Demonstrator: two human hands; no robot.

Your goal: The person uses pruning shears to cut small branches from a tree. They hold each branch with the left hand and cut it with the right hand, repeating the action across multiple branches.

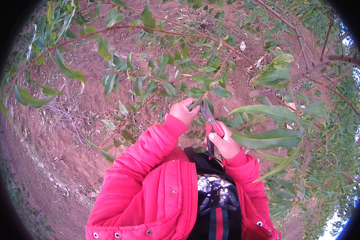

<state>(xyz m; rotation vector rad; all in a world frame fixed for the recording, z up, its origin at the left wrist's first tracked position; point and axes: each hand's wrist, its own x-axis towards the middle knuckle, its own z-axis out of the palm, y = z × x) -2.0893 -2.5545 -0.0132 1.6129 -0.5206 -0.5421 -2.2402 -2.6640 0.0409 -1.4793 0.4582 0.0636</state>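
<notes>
In my right hand [226,143] is a pair of pruning shears [209,117] with red and black handles. Its metal blades point up and away from me, at a leafy shoot [204,95]. My left hand [183,112] pinches this shoot by its leaves between thumb and fingertips, just left of the blades. Leaves hide part of the blade tips, so whether they touch the stem is unclear. Both hands are close together in front of my chest, with the sleeves of a pink-red padded jacket [147,150] behind them.
A long reddish branch [165,31] arches across the far side. Large leaves [267,139] hang close by my right hand. Thicker tree limbs [315,66] stand at right. Reddish-brown soil [87,117] with dry twigs [67,112] lies below.
</notes>
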